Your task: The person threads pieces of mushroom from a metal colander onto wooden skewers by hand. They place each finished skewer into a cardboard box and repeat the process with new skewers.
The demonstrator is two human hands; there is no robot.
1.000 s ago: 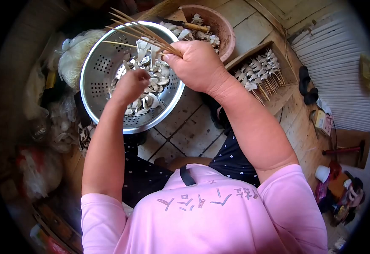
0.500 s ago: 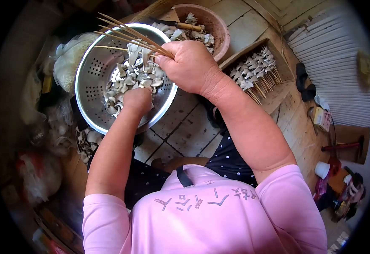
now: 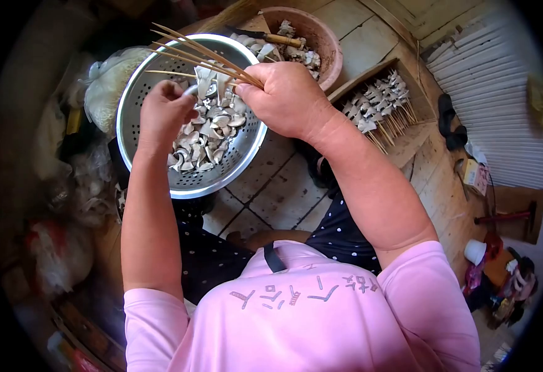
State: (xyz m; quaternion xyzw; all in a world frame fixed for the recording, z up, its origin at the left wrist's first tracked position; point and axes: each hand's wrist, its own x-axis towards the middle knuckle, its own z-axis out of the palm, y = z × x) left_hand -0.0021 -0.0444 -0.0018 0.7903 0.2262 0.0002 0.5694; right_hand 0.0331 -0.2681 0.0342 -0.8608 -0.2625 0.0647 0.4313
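Note:
A bundle of thin bamboo skewers (image 3: 225, 64) is clasped in my right hand (image 3: 287, 96), their tips fanning out to the upper left. Pale mushroom pieces (image 3: 206, 73) hang on one of them beside my right fingers. My left hand (image 3: 165, 115) pinches a small mushroom piece (image 3: 191, 90) close to that skewer. Beneath both hands is a metal colander (image 3: 240, 158) with perforated walls, holding a heap of torn grey-white mushrooms (image 3: 206, 139).
A pink basin (image 3: 332, 59) with mushrooms and a wooden-handled knife (image 3: 278, 38) stands behind. At right, a cardboard box (image 3: 430, 102) holds several loaded skewers (image 3: 380, 102). Plastic bags (image 3: 113, 87) crowd the left. Dark slippers (image 3: 451, 124) lie by the wall.
My left hand has come up out of the mushroom heap toward the skewer tips, now with a piece in its fingers. My right hand keeps its hold on the skewers, shifting slightly.

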